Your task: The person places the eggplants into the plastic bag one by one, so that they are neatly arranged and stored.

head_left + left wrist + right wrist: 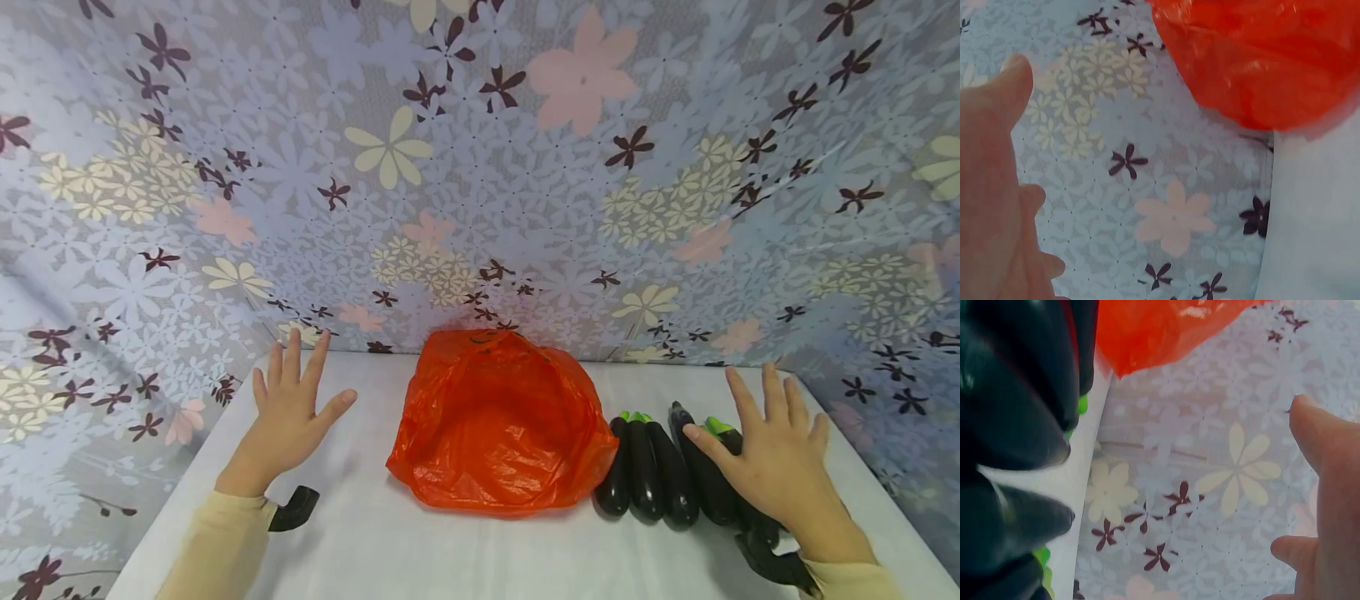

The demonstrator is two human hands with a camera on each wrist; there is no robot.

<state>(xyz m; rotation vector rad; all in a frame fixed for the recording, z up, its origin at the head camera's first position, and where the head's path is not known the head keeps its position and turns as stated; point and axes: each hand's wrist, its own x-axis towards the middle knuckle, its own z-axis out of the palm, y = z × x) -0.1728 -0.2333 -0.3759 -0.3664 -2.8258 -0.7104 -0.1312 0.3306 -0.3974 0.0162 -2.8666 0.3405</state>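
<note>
The left hand (288, 421) and the right hand (783, 462) have straight fingers, spread wide apart; the right is near several long, glossy, blackish eggplants (645, 475) with green caps. Beside these, a crinkled red plastic bag (502, 433) (its dark marks I cannot read) gapes on the white table (360, 550), before flower-patterned sheeting (480, 167).

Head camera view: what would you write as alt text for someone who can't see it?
An open red plastic bag sits on a white table, with dark eggplants lying to its right. A person's empty left hand is raised left of the bag; their empty right hand partly hides some eggplants, both with fingers spread. A flowered backdrop rises behind.
</note>
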